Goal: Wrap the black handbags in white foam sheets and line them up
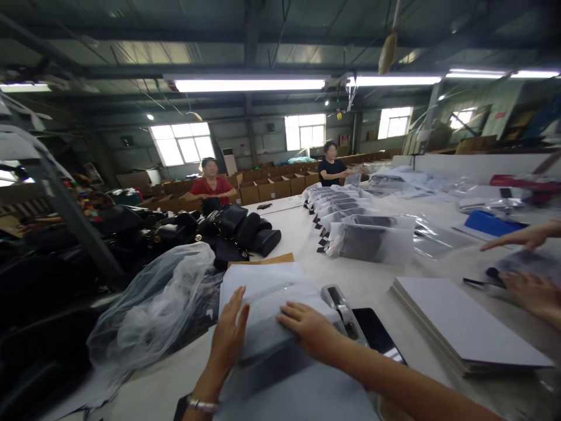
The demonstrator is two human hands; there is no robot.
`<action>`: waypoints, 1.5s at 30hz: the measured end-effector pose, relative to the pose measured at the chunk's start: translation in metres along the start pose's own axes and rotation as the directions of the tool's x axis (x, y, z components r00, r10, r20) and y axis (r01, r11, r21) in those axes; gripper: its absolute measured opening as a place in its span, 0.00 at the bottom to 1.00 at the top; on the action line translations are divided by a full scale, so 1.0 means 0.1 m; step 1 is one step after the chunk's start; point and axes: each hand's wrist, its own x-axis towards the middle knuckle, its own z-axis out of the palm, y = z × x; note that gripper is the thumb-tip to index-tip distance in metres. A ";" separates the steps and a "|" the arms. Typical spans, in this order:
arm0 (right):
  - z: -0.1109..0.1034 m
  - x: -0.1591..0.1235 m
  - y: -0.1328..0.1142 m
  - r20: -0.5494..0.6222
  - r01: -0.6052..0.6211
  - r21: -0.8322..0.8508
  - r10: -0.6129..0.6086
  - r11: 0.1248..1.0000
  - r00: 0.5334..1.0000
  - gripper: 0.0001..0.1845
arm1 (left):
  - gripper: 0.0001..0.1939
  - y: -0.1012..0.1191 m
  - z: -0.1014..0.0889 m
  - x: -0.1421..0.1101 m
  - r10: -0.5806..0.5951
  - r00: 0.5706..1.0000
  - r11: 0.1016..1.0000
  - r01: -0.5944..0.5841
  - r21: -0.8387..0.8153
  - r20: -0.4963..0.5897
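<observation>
A dark, box-shaped item in a frosted plastic bag [274, 345] lies in front of me, over a pile of white sheets [267, 278]. My left hand [230, 330] is at the bag's left side, fingers stretched out and thumb apart. My right hand [309, 327] lies with its fingers spread on top of the bag. Neither hand is closed around anything. Just right of the bag stands a grey tape dispenser [344, 310], with a dark phone [379, 333] beside it.
Black handbags [236, 228] are heaped at the left, behind a crumpled clear plastic bag [162, 310]. A row of bagged items [363, 237] stands farther back. White boards [464, 316] are stacked at right, near a co-worker's hands [530, 292]. Two people sit beyond the table.
</observation>
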 end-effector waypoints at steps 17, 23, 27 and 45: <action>-0.49 0.80 0.67 0.003 0.141 -0.048 -0.141 0.989 0.990 0.25 | 0.39 -0.13 -0.41 -0.40 -0.653 0.749 0.450 0.503 -0.738 0.112; -0.79 0.76 0.90 -0.037 0.010 -0.161 -0.016 0.987 0.999 0.25 | 0.35 0.06 -0.32 -0.44 -0.647 0.755 0.395 0.452 -0.800 0.107; -1.13 0.53 1.18 -0.158 -0.217 -0.220 0.185 0.951 0.970 0.21 | 0.31 0.31 -0.30 -0.29 -0.529 0.843 0.405 0.354 -0.843 0.100; -1.46 -0.72 2.62 -0.039 -0.563 -0.054 0.562 0.825 0.826 0.19 | 0.15 1.15 1.13 1.74 -0.006 0.978 0.684 0.157 -0.712 0.209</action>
